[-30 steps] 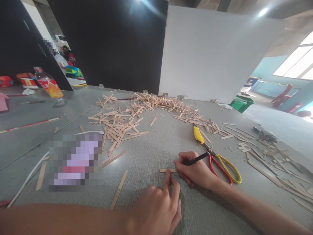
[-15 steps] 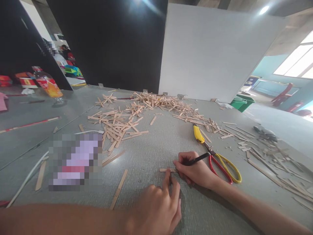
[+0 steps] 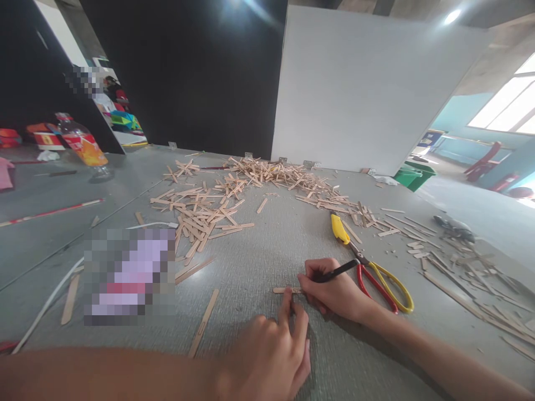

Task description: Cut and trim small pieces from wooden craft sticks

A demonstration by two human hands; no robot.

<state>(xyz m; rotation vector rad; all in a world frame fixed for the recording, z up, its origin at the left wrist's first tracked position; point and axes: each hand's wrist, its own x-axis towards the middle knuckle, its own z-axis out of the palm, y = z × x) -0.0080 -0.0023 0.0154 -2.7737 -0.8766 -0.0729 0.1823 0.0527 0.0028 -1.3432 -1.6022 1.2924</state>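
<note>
A flat wooden craft stick (image 3: 279, 290) lies crosswise on the grey tabletop, with dark marks on its surface. The index fingertip of my left hand (image 3: 270, 348) presses it down; the other fingers are curled. A black pen (image 3: 341, 270) is gripped in my right hand (image 3: 334, 289), at the stick's right end. The pen's tip is hidden behind the fingers. Beyond my right wrist lie scissors (image 3: 361, 258) with red and yellow handles, and a yellow-handled cutter (image 3: 340, 229) touches or nearly touches their blades. Another marked craft stick (image 3: 204, 323) rests left of my left hand.
Heaps of craft sticks (image 3: 271, 172) spread across the back. Cut strips and scraps (image 3: 455, 295) lie at right. On the left are a blurred-out purple item (image 3: 137, 267), a white cable (image 3: 48, 306) and a drink bottle (image 3: 86, 147). Black (image 3: 188, 78) and white (image 3: 359, 89) panels stand behind.
</note>
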